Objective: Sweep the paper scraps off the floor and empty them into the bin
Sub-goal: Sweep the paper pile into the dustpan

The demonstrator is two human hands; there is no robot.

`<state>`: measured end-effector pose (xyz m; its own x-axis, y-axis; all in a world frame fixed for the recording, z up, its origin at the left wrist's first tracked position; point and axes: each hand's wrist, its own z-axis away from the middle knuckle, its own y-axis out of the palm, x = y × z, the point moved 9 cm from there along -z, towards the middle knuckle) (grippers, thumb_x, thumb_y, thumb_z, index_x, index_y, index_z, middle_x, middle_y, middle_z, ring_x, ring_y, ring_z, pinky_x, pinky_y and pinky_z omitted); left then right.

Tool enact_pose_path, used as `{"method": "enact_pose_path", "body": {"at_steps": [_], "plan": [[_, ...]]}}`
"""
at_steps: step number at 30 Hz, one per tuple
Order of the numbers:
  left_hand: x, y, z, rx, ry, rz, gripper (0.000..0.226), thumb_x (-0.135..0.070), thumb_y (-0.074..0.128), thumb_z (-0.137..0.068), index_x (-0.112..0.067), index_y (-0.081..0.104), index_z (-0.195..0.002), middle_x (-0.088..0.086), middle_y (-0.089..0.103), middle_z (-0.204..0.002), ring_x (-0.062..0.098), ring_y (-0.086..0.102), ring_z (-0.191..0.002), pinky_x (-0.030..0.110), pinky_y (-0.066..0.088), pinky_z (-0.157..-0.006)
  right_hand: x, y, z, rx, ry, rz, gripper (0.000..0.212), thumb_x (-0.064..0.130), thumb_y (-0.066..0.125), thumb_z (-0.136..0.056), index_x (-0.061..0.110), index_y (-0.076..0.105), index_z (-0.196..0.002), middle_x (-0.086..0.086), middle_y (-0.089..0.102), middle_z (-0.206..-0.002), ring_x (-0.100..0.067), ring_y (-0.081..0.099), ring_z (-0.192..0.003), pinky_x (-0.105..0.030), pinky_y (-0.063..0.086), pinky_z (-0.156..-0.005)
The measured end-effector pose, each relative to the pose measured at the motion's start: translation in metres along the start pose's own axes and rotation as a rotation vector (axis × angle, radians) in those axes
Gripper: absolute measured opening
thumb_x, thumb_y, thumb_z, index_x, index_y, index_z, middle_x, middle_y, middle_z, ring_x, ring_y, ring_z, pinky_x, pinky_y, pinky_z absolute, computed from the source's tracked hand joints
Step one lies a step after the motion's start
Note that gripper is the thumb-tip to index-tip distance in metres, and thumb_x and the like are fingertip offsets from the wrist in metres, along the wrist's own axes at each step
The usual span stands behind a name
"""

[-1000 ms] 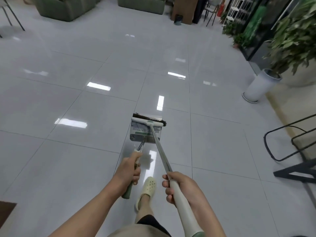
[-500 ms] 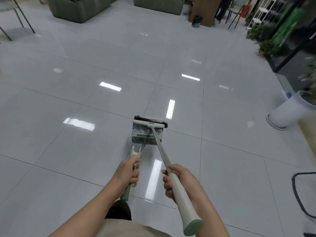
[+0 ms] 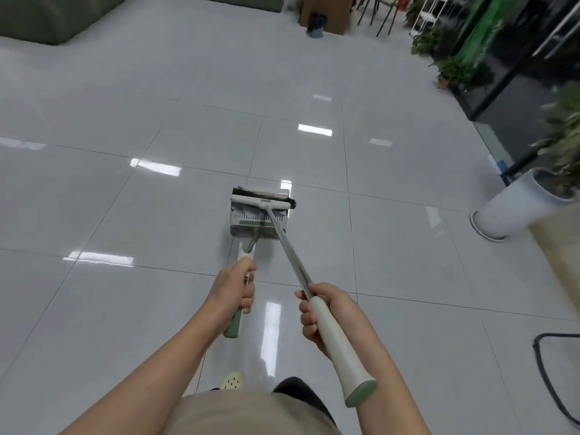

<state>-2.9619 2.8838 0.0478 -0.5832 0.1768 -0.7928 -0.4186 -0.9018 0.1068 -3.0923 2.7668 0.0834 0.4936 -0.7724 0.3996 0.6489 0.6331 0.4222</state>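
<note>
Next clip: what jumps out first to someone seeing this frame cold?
Two hands dominate the foreground: the left hand grips the dustpan handle, the right hand the broom handle, with the broom head lying across the pan's mouth at centre. At right stands a white planter on the glossy tile floor.

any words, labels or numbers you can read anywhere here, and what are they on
None can be read.
Dustpan: small dark marks in a row above a green strip, too small to read.
Broom head: a small greenish tab at the centre, no legible text.
Green panel at the upper right: blurred, no lettering can be made out.
</note>
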Motion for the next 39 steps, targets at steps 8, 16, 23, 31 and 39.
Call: {"method": "enact_pose_path", "body": {"at_steps": [8,16,23,31,39], "plan": [[-0.123,0.073,-0.178,0.066,-0.002,0.025,0.028,-0.029,0.047,-0.092,-0.019,0.04,-0.068,-0.003,0.028,-0.052,0.013,0.022,-0.043,0.024,0.024,-0.043,0.171,0.014,-0.095,0.099,0.15,-0.386,0.015,0.012,0.054,-0.093,0.003,0.056,-0.105,-0.006,0.053,-0.07,-0.014,0.05,-0.045,-0.02,0.042,-0.037],[-0.245,0.161,-0.367,0.025,-0.07,0.113,0.032,-0.03,0.047,-0.093,-0.021,0.038,-0.064,-0.005,0.026,-0.051,0.012,0.02,-0.042,0.024,0.021,-0.043,0.402,-0.001,-0.203,0.114,0.211,-0.36,0.013,0.013,0.056,-0.085,0.002,0.056,-0.092,-0.002,0.046,-0.064,-0.011,0.042,-0.041,-0.017,0.036,-0.032],[-0.348,0.207,-0.498,-0.036,-0.096,0.154,0.031,-0.028,0.046,-0.095,-0.018,0.04,-0.066,-0.003,0.025,-0.051,0.013,0.021,-0.04,0.023,0.023,-0.042,0.595,0.017,-0.285,0.171,0.271,-0.364,0.051,-0.005,0.082,-0.058,0.004,0.055,-0.101,0.001,0.044,-0.063,-0.011,0.044,-0.039,-0.021,0.04,-0.03],[-0.483,0.242,-0.715,0.005,-0.091,0.146,0.031,-0.028,0.051,-0.095,-0.019,0.044,-0.066,-0.003,0.034,-0.052,0.012,0.027,-0.042,0.025,0.029,-0.046,0.787,0.061,-0.443,0.15,0.219,-0.311,0.043,-0.007,0.073,-0.068,0.003,0.055,-0.104,0.0,0.045,-0.064,-0.01,0.044,-0.038,-0.02,0.038,-0.028],[-0.651,0.294,-0.914,0.067,-0.1,0.072,0.027,-0.029,0.052,-0.094,-0.017,0.046,-0.07,-0.002,0.038,-0.053,0.012,0.031,-0.044,0.023,0.032,-0.046,1.004,0.126,-0.551,0.095,0.178,-0.42,0.014,0.011,0.059,-0.083,0.002,0.056,-0.093,0.0,0.044,-0.06,-0.009,0.041,-0.035,-0.017,0.035,-0.028]]}}
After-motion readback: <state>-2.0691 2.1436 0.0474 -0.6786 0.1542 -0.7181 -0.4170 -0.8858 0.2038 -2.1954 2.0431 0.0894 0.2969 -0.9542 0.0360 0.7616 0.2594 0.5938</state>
